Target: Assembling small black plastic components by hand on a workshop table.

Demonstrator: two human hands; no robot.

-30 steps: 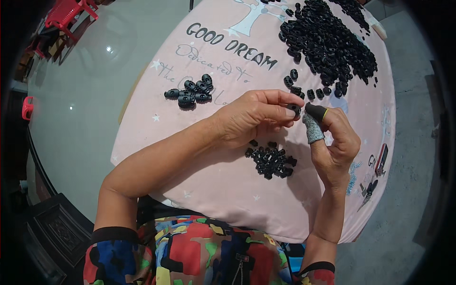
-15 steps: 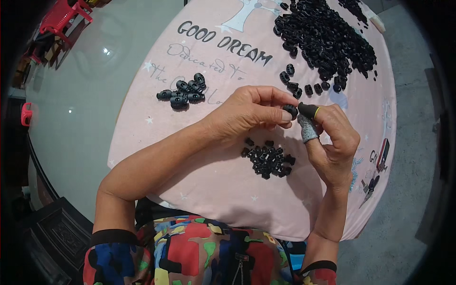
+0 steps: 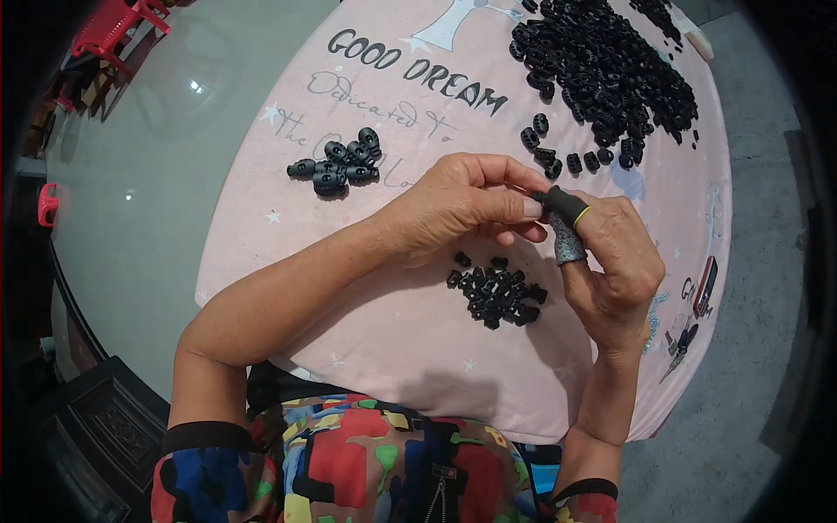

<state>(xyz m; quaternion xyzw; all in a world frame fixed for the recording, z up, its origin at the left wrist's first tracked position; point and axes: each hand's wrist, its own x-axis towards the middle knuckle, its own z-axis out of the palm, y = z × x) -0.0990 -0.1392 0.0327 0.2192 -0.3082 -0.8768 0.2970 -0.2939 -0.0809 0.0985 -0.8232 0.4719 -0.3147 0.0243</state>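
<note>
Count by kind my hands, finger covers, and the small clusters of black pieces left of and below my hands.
Hands: 2, left hand and right hand
Finger covers: 2, black cover and gray cover
Small clusters: 2, left cluster and near cluster
Total: 6

Seemingly a home: the table [image 3: 248, 240] is draped in pink, star-printed cloth [image 3: 410, 353]; beyond its left edge are glossy pale flooring [image 3: 174, 183], a red plastic chair [image 3: 109, 33] and dark carved panelling [image 3: 109, 418]; past its right edge, grey floor [image 3: 754, 227].
</note>
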